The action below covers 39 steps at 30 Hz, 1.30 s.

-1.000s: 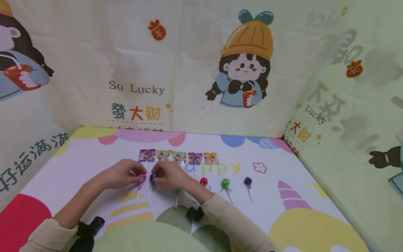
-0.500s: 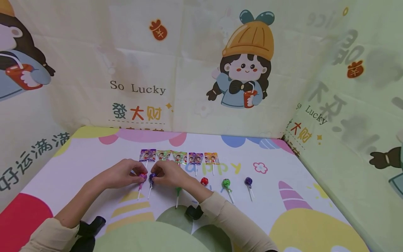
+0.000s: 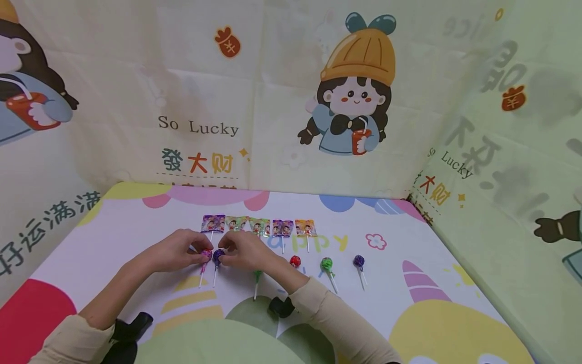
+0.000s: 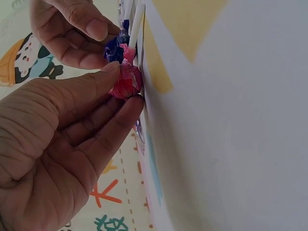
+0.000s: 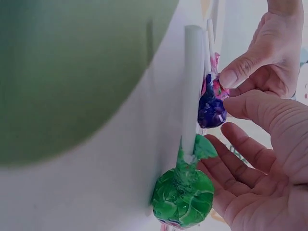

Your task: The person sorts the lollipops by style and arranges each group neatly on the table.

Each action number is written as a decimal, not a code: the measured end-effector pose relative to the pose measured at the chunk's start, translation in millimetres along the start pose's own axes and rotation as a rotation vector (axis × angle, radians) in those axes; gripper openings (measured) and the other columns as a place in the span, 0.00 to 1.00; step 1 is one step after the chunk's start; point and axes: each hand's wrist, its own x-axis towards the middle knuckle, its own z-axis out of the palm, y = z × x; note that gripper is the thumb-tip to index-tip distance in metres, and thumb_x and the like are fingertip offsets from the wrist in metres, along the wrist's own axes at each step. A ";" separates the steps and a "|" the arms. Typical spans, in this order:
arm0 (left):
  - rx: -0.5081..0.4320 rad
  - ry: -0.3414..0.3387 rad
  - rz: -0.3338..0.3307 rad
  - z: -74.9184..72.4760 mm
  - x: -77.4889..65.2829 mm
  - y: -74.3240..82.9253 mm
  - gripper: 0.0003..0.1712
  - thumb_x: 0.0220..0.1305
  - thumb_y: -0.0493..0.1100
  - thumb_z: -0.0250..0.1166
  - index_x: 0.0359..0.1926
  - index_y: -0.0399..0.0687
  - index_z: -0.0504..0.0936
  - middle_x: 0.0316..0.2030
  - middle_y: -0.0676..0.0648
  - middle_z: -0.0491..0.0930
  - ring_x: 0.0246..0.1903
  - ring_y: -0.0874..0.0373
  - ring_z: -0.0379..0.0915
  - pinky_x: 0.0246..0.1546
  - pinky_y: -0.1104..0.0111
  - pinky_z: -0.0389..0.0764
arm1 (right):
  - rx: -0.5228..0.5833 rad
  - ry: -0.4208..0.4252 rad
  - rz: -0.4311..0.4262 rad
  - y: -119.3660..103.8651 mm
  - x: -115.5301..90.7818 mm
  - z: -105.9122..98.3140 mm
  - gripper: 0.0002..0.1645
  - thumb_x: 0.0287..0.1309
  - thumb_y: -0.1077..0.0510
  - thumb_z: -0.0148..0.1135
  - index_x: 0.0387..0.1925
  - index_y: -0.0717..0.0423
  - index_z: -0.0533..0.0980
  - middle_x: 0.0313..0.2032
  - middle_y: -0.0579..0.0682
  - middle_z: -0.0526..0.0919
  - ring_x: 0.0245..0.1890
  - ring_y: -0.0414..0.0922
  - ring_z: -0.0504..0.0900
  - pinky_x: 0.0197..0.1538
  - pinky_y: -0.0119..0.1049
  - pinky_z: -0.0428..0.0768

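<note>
Both hands loaded, side by side: left hand (image 3: 179, 251) pinches the pink lollipop (image 4: 128, 83) by its head; right hand (image 3: 247, 253) has the dark purple lollipop (image 5: 212, 111) by the head, just right of the pink one, small gap between them in the head view.

Layout off the pink lollipop: near green lollipop (image 5: 183, 197) to its right, then red lollipop (image 3: 295, 261), second green lollipop (image 3: 327, 264), far purple lollipop (image 3: 358, 262) further right. Row of five flat packets (image 3: 282, 228) lies beyond it and off to the right.

Risks, my read:
- Round heads on a flat table cover (image 3: 391, 222): an uneven release could let the pink or purple one roll, sticks losing line.
- Fingers crowd beside the pink head; a sideways nudge from the right thumb could knock it.
- Right hand sits over the near green one; pulling back low could drag it. Same for the red one under the forearm.
- Knuckles are close to the packets; a forward slip could shift the nearest.

Hard to see: in the head view, the near green head is mostly behind the right hand and the red one's stick is behind the arm. Right fingertip contact behind the purple head unclear. Sticks of the middle packets partly covered. Left wrist view is dim.
</note>
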 end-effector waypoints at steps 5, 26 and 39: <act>-0.006 -0.004 -0.002 -0.4 0.7 -0.3 0.11 0.60 0.36 0.74 0.45 0.42 0.86 0.36 0.53 0.85 0.39 0.58 0.79 0.46 0.60 0.86 | 0.007 0.002 -0.002 -1.3 -2.6 -2.7 0.18 0.63 0.58 0.71 0.53 0.57 0.81 0.48 0.49 0.87 0.47 0.37 0.83 0.50 0.22 0.78; -0.003 0.001 0.006 1.0 1.6 -1.9 0.09 0.61 0.37 0.74 0.43 0.44 0.87 0.35 0.55 0.84 0.38 0.59 0.78 0.46 0.59 0.86 | 0.089 0.073 -0.067 5.6 -39.1 -17.5 0.16 0.64 0.57 0.70 0.50 0.59 0.80 0.50 0.54 0.86 0.50 0.44 0.84 0.57 0.30 0.80; -0.006 0.012 -0.005 1.9 0.8 -1.4 0.10 0.61 0.38 0.74 0.43 0.45 0.87 0.36 0.55 0.84 0.39 0.58 0.78 0.47 0.58 0.86 | 0.098 0.098 -0.064 13.6 -56.1 -19.0 0.16 0.64 0.58 0.69 0.52 0.60 0.80 0.50 0.54 0.86 0.53 0.48 0.84 0.60 0.36 0.80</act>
